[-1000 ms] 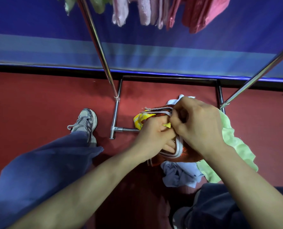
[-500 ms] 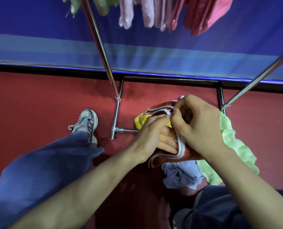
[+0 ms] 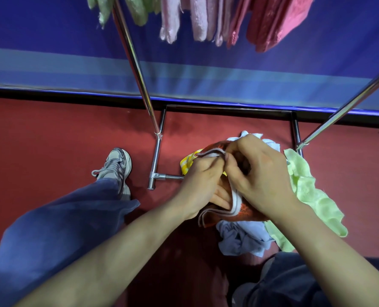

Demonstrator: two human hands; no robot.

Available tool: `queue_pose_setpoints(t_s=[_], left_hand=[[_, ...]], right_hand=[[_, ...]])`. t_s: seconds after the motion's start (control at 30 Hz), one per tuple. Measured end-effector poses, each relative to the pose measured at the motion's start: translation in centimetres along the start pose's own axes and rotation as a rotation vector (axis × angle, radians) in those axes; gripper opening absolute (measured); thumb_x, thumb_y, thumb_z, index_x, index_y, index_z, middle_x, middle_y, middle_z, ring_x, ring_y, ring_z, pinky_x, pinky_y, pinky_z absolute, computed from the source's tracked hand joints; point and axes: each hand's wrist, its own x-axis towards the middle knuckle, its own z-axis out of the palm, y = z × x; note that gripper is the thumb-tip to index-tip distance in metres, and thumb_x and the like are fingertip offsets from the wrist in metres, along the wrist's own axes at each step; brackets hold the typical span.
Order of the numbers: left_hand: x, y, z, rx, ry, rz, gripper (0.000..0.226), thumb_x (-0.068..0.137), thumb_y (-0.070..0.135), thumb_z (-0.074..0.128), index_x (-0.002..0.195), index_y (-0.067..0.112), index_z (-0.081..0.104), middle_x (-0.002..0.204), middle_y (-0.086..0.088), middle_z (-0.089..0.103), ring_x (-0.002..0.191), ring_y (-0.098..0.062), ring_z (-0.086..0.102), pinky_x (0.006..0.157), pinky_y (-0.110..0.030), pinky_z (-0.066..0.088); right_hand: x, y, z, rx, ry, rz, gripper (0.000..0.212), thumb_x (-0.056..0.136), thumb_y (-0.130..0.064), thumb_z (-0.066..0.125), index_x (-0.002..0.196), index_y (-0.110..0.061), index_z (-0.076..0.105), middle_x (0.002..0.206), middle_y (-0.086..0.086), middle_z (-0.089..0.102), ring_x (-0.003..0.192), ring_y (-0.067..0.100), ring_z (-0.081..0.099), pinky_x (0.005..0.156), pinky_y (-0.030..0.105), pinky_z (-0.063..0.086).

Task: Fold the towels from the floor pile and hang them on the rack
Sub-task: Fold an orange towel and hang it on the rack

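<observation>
Holding a red-orange towel [image 3: 248, 212] with a white border just above the floor pile, the person is bringing its edges together; I judge this to be the folding step, with hanging not yet begun. The left hand [image 3: 202, 182] is pinching the white hem at the top corner while its other fingers are lying under the doubled layers, apparently to line the edges up. The right hand [image 3: 261, 173] is curling its fingers over the same corner, clamping the cloth from the other side. Beneath them a yellow towel [image 3: 187, 161], a pale blue towel [image 3: 239, 238] and a light green towel [image 3: 310, 191] are lying crumpled together within the chrome rack [image 3: 137, 69] base. The red floor [image 3: 51, 140] is carrying everything, and a grey trainer [image 3: 115, 165] is standing near the rack's foot. Overhead, green towels [image 3: 140, 12], pink towels [image 3: 197, 18] and deep-pink towels [image 3: 272, 23] are hanging before a blue wall [image 3: 51, 36].
</observation>
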Motion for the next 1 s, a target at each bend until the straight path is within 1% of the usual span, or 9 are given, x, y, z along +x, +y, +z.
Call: queue_pose_setpoints(t_s=[0.13,0.23,0.37,0.43,0.53,0.63,0.73,0.83,1.0], left_hand=[[0.2,-0.1,-0.4,-0.034,-0.037,-0.003,0.033,0.108,0.031,0.040,0.100,0.006,0.060,0.070,-0.023,0.060,0.048,-0.028,0.064,0.047,-0.035,0.057],[0.4,0.0,-0.8,-0.111,-0.062,-0.037,0.053,0.106,0.042,0.037,0.113,-0.005,0.061,0.080,-0.032,0.063,0.055,-0.031,0.065,0.049,-0.034,0.056],[0.7,0.0,-0.9,-0.118,-0.008,0.051,0.049,0.106,0.042,0.044,0.109,-0.004,0.058,0.079,-0.034,0.057,0.053,-0.028,0.064,0.047,-0.031,0.053],[0.8,0.0,-0.9,-0.084,0.007,0.098,0.031,0.106,0.029,0.046,0.093,0.003,0.055,0.072,-0.022,0.051,0.046,-0.021,0.061,0.045,-0.029,0.052],[0.8,0.4,-1.0,-0.080,0.012,0.130,0.021,0.106,0.019,0.048,0.089,0.007,0.051,0.071,-0.018,0.049,0.045,-0.020,0.059,0.044,-0.029,0.052],[0.5,1.1,-1.3,-0.140,0.024,0.164,0.024,0.105,0.019,0.047,0.086,0.007,0.052,0.070,-0.019,0.053,0.047,-0.023,0.059,0.045,-0.030,0.052],[0.4,1.9,-1.5,-0.218,0.036,0.186,0.026,0.106,0.022,0.046,0.085,0.010,0.056,0.068,-0.013,0.061,0.049,-0.021,0.061,0.045,-0.028,0.051],[0.6,2.9,-2.1,-0.350,0.106,0.203,0.023,0.105,0.025,0.047,0.099,0.011,0.063,0.082,-0.014,0.069,0.058,-0.021,0.067,0.049,-0.029,0.054],[0.9,3.5,-3.3,-0.669,0.018,0.085,0.039,0.101,0.038,0.047,0.125,0.013,0.064,0.103,-0.006,0.072,0.087,-0.020,0.070,0.073,-0.030,0.060]], right_hand=[[0.4,0.3,-0.4,0.046,-0.067,0.024,0.019,0.087,-0.030,0.051,0.086,-0.017,0.065,0.074,-0.005,0.054,0.067,0.017,0.053,0.060,0.040,0.047],[0.5,0.7,-0.7,0.063,-0.124,0.053,0.029,0.086,-0.032,0.047,0.096,-0.023,0.073,0.077,-0.005,0.058,0.069,0.016,0.056,0.062,0.037,0.047],[0.5,1.1,-0.6,0.119,-0.114,0.026,0.041,0.079,-0.013,0.047,0.106,-0.023,0.077,0.075,-0.009,0.053,0.069,0.006,0.052,0.065,0.024,0.044],[0.8,1.2,-0.8,0.348,-0.068,0.167,0.043,0.073,0.000,0.050,0.100,-0.019,0.078,0.075,-0.010,0.056,0.072,0.004,0.054,0.070,0.017,0.041],[1.6,1.2,-1.3,0.618,0.072,0.412,0.041,0.070,0.007,0.053,0.089,-0.020,0.077,0.085,-0.002,0.069,0.081,0.010,0.061,0.079,0.024,0.046],[2.0,1.5,-1.9,0.599,0.232,0.612,0.021,0.075,-0.014,0.059,0.088,-0.023,0.073,0.085,-0.009,0.071,0.079,0.010,0.061,0.080,0.030,0.048],[2.4,1.1,-2.5,0.925,-0.062,0.872,0.021,0.083,-0.036,0.062,0.080,-0.021,0.076,0.083,-0.009,0.073,0.075,0.007,0.065,0.072,0.024,0.048],[2.0,0.7,-2.8,1.190,-0.364,0.914,0.025,0.089,-0.027,0.056,0.084,-0.015,0.078,0.092,0.002,0.076,0.078,0.015,0.071,0.071,0.026,0.055],[2.2,1.2,-2.8,1.212,-0.301,0.756,0.042,0.080,-0.009,0.061,0.119,0.007,0.062,0.107,0.020,0.069,0.087,0.027,0.065,0.081,0.032,0.055]])
